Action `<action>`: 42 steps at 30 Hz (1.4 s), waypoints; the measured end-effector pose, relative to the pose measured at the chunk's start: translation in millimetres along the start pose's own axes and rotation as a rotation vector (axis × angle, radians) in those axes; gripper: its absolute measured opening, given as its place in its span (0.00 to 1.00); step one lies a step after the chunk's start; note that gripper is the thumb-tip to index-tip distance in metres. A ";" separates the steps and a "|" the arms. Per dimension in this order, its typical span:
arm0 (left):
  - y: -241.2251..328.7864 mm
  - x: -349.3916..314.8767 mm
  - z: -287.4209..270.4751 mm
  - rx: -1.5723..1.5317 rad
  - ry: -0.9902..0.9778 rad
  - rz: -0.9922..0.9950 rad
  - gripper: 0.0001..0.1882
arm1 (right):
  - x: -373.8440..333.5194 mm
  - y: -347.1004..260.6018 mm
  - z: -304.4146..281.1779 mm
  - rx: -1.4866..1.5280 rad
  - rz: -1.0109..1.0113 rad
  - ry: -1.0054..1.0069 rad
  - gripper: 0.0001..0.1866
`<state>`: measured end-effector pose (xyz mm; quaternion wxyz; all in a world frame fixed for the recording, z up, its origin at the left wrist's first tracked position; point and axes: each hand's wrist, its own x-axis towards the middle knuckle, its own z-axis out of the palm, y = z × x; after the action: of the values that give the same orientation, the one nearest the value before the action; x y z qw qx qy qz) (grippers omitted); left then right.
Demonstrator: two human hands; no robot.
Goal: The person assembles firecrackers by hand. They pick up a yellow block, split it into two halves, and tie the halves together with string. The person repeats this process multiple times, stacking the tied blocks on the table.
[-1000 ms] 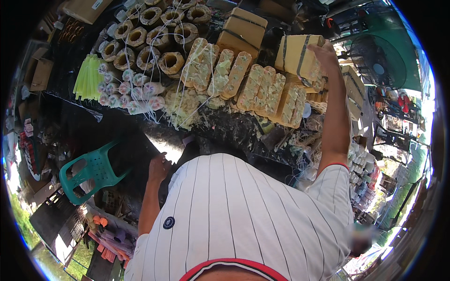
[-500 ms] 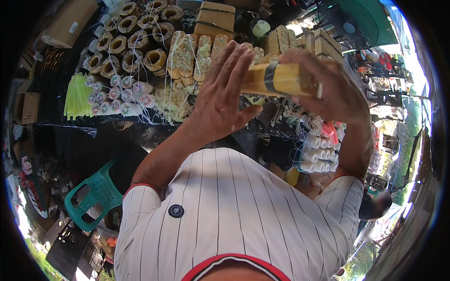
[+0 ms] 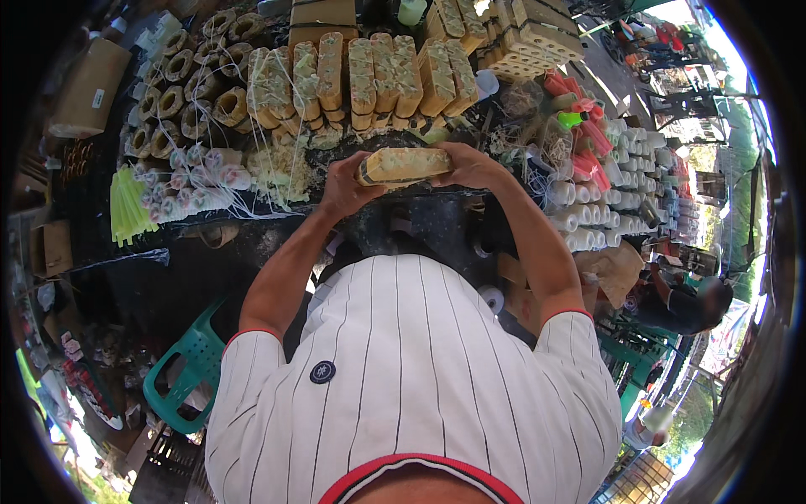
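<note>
Between my two hands is a tan, rounded-end block (image 3: 405,165) with a speckled pale top and a dark band near its left end. My left hand (image 3: 346,188) grips the left end, and my right hand (image 3: 471,165) is closed around the right end. It is held level at the near edge of the dark worktable. Just beyond it stands a row of similar banded blocks (image 3: 375,77), upright and close together, their faces smeared with pale green and cream residue.
Thick-walled brown tubes (image 3: 178,65) and yellow-green sticks (image 3: 131,205) lie at the left, with loose white strings. White spools (image 3: 579,217) and pink bundles (image 3: 594,139) crowd the right side. A perforated block stack (image 3: 525,46) stands farther back. A green chair (image 3: 189,370) is at lower left; a person (image 3: 684,302) is at far right.
Earlier, my right hand alone held the block raised at the right, with my left hand spread beside it. Now the block is lower and nearer, gripped by both hands. The view has shifted too.
</note>
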<state>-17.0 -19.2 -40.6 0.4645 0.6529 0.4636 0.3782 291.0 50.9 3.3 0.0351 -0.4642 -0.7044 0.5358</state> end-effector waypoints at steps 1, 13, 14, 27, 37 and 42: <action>-0.5 3.3 -1.2 0.021 -0.013 -0.010 0.28 | 2.0 4.2 2.2 0.023 -0.005 -0.020 0.36; 6.3 18.4 12.0 0.143 -0.175 0.000 0.23 | -32.6 48.0 -26.4 -0.215 -0.061 -0.120 0.31; 2.2 19.6 16.9 0.149 -0.159 0.021 0.23 | -36.4 51.1 -37.8 -0.088 -0.049 -0.154 0.31; 3.5 48.6 64.8 0.146 0.053 -0.035 0.28 | -29.0 -39.1 -33.3 -0.324 -0.269 0.650 0.25; 29.6 24.8 74.0 -0.041 0.347 -0.271 0.27 | -47.6 42.5 -135.1 -0.301 0.236 0.930 0.23; 19.8 -4.5 69.2 -0.673 0.489 -0.519 0.29 | 2.8 136.6 -129.6 -0.901 0.339 0.965 0.29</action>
<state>50.7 -44.0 -41.4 0.6061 0.2217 0.5585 0.5211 444.5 145.8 -50.6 0.0642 -0.7244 -0.6819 -0.0788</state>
